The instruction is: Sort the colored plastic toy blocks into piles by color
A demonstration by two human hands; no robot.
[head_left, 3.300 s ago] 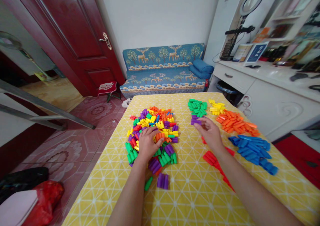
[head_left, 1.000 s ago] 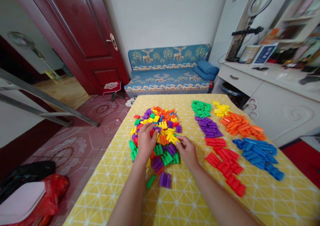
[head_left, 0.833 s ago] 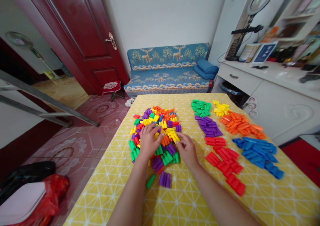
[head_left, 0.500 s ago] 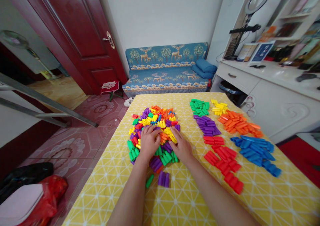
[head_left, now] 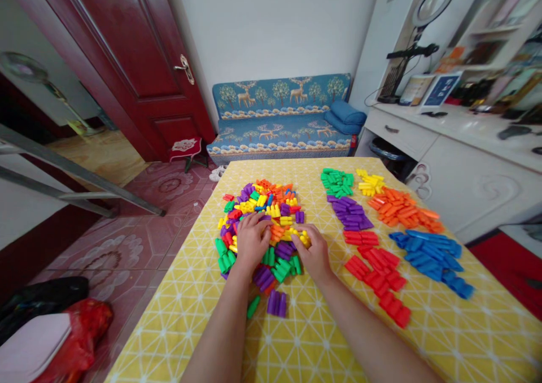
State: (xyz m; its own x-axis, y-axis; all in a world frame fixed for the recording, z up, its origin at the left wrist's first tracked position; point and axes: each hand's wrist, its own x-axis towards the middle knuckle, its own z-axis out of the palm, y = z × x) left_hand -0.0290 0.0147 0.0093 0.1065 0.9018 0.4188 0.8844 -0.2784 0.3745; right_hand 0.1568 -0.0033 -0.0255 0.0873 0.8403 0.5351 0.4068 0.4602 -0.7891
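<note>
A mixed pile of bullet-shaped plastic building blocks in several colours lies on the table. My left hand rests on the pile's middle, palm down with fingers spread, and I see nothing gripped in it. At the pile's right edge, my right hand pinches a yellow building block between thumb and fingers. Close by are green blocks and a purple block at the near side.
To the right lie single-colour groups: green blocks, yellow blocks, purple blocks, orange blocks, red blocks and blue blocks. A yellow patterned cloth covers the table. Beyond stands a blue sofa.
My right hand has closed on a yellow block and drawn it slightly to the right, away from the pile's middle. The left hand has hardly moved.
</note>
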